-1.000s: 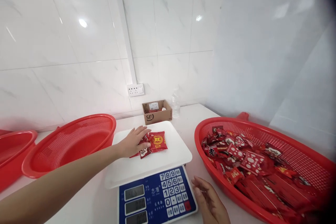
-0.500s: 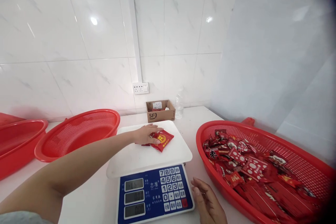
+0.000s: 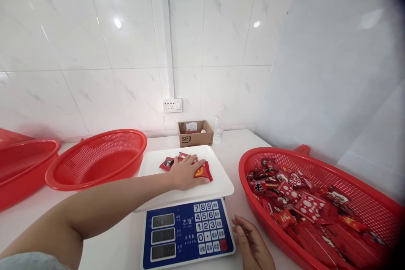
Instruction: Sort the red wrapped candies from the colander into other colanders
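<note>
Several packets (image 3: 205,172) partly under left hand (image 3: 186,174)

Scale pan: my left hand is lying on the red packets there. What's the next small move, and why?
Probably lift the left hand straight up off the red packets and clear of the white pan. The hand lies flat on them, so its weight likely bears on the pan. The right hand rests open beside the keypad.
</note>
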The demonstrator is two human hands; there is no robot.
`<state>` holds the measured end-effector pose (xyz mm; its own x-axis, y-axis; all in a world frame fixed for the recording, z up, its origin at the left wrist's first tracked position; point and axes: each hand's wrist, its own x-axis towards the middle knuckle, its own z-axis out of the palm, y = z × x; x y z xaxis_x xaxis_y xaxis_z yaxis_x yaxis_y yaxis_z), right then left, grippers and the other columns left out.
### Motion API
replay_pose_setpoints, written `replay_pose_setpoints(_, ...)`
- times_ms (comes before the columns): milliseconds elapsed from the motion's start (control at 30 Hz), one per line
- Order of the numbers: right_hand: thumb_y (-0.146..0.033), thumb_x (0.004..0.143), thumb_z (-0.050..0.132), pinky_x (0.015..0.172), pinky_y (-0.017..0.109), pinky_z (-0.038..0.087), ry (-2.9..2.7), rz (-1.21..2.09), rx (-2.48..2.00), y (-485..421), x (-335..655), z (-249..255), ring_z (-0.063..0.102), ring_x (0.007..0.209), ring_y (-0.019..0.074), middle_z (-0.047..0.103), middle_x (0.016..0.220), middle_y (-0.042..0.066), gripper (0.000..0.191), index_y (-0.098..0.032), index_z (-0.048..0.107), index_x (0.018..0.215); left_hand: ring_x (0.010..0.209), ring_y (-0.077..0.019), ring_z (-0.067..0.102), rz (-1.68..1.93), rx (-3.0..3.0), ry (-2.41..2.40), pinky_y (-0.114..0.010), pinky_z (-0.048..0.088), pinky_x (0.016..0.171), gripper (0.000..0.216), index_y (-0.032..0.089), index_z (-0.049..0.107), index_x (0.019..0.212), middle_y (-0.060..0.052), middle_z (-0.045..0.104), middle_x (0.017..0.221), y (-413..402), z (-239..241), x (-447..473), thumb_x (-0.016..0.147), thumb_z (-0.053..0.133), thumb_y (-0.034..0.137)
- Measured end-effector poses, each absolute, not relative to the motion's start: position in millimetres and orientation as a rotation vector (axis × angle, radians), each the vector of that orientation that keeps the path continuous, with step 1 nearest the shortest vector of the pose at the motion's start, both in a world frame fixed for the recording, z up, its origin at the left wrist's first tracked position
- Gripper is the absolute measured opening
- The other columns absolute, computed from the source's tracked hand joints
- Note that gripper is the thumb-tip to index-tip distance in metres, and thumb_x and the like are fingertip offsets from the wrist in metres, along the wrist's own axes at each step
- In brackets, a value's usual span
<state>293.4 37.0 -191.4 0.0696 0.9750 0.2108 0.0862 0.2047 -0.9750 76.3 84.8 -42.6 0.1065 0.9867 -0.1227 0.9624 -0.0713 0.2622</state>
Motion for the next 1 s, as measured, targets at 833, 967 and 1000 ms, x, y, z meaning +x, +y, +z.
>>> replay_pose_setpoints(833, -0.065, 0.080, 0.054, 0.070, 0.030, 0.058, -1.369, 0.899, -1.145, 37, 299, -182, 0.069, 0.080, 0.0236, 0.074, 0.093, 0.009, 0.050, -0.019, 0.070, 0.092, 0.135, -0.0314, 0.037, 0.337, 2.181, 2.046, -0.055, 0.026, 0.110, 0.059, 0.026, 0.042, 0.139, -0.011, 0.044, 0.145, 58, -46, 20, 0.089, 0.048, 0.057)
replay_pose_setpoints(967, -0.063, 0.083, 0.052, 0.068, 0.029, 0.058, -1.376, 0.883, -1.142, 36, 300, -181, 0.069, 0.079, 0.0228, 0.075, 0.093, 0.009, 0.048, -0.019, 0.069, 0.094, 0.117, -0.0277, 0.054, 0.453, 2.137, 2.169, -0.052, 0.045, 0.097, 0.039, 0.020, 0.052, 0.128, -0.011, 0.050, 0.136, 74, -46, 4, 0.092, 0.056, 0.035)
replay_pose_setpoints(1000, -0.063, 0.083, 0.052, 0.068, 0.029, 0.058, -1.377, 0.882, -1.140, 36, 300, -181, 0.069, 0.078, 0.0227, 0.075, 0.093, 0.009, 0.048, -0.019, 0.069, 0.094, 0.112, -0.0260, 0.057, 0.461, 2.120, 2.191, -0.050, 0.048, 0.093, 0.035, 0.019, 0.054, 0.124, -0.011, 0.054, 0.131, 78, -46, -1, 0.092, 0.056, 0.033)
